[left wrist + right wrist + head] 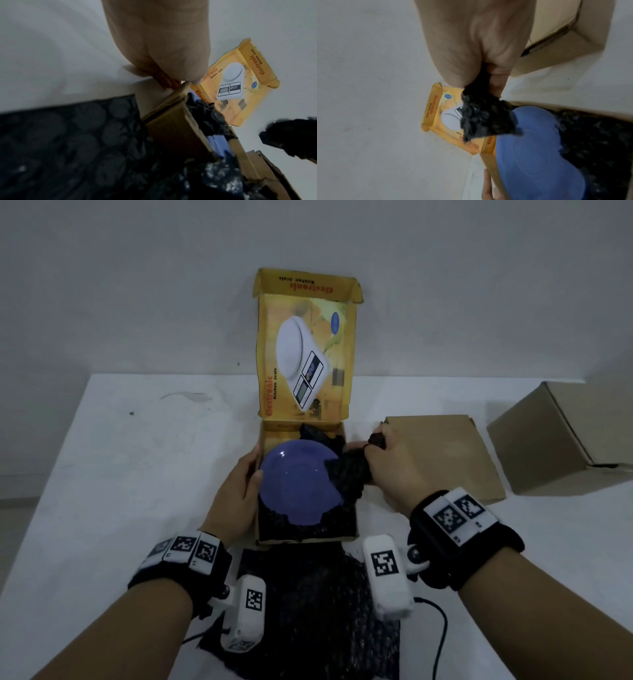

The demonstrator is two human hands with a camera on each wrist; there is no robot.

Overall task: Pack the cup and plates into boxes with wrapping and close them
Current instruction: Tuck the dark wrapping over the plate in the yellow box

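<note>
Plate (297, 481) in yellow box (347, 534) | left fingers (256, 477) touching rim | right fingers (376, 440) gripping wrap (349, 470)

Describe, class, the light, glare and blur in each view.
Head view: dim, even light, a small glare spot on the blue plate. Left wrist view: the black bubble wrap is smeared and dark, the left hand soft. Right wrist view: the right hand is blurred, gripping black wrap.

Purple-blue plate (298, 484) at centre frame, black bubble-textured wrap (318, 611) under it, yellow box (305, 350) with red lettering and a white scale picture, plain brown boxes (561, 436) right, white counter (137, 474).
</note>
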